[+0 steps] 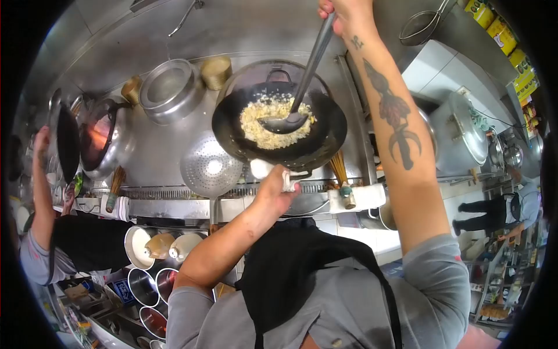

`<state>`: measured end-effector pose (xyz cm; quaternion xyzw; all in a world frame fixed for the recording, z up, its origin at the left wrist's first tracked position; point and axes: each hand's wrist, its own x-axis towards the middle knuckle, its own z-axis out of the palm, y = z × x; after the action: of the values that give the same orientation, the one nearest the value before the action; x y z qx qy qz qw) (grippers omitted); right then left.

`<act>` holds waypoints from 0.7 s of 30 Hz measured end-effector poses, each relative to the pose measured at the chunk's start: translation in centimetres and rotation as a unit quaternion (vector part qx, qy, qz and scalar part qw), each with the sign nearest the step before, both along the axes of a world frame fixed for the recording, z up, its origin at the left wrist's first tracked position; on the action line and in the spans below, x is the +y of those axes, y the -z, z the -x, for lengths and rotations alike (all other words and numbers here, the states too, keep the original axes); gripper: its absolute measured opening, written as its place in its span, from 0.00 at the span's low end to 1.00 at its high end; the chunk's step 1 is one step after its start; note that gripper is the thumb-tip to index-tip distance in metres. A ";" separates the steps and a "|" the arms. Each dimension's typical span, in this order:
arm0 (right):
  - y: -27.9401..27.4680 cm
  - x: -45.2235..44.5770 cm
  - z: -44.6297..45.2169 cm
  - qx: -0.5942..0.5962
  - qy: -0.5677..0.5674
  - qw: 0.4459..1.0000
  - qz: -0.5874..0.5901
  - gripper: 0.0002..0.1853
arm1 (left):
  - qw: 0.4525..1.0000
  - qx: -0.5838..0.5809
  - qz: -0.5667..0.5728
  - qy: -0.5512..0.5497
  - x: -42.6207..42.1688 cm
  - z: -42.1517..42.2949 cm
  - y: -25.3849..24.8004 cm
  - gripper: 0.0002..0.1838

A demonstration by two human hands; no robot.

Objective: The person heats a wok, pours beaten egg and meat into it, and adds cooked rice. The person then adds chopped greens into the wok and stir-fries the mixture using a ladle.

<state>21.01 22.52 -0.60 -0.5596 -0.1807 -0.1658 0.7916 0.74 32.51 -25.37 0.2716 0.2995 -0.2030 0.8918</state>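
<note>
A black wok (224, 125) sits on the range in front of me, tilted a little, with fried rice (261, 110) in its middle. My left hand (278, 189) is closed on the wok's near handle through a folded white cloth (264, 168). Up at the top, my right hand (347, 14) is wrapped round the end of the handle of a long metal ladle (314, 64). The ladle's bowl rests in the rice, which hides part of its rim.
A perforated strainer (211, 160) lies left of the wok. Behind it stands a lidded metal pot (168, 87). Bamboo brushes (343, 180) lie along the range's front edge. A co-worker (43, 244) at far left lifts another wok beside a burner flame.
</note>
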 end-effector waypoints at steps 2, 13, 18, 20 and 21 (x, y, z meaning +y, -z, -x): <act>3.4 -0.2 -0.2 0.011 0.066 0.993 0.096 0.11 | 0.999 0.034 0.015 -0.023 0.7 -2.3 0.5 0.06; -4.5 -0.7 4.8 -0.129 0.117 0.984 -0.021 0.10 | 0.998 -0.024 -0.035 -0.042 2.6 -4.1 10.0 0.06; 2.3 0.0 0.3 -0.135 0.103 0.984 0.046 0.13 | 0.999 -0.030 -0.034 -0.025 2.6 -9.9 12.3 0.05; 11.5 2.6 -5.1 -0.034 0.089 0.985 0.143 0.14 | 0.999 -0.015 -0.047 -0.014 2.4 -9.8 12.2 0.07; 14.9 3.5 -7.4 0.058 0.057 0.979 0.187 0.14 | 0.999 -0.011 -0.048 -0.017 2.4 -9.2 11.9 0.07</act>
<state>28.42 25.99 -15.51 -0.7160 -0.1303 -0.1410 0.6712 9.93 34.94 -37.28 0.3116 0.3038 -0.1704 0.8841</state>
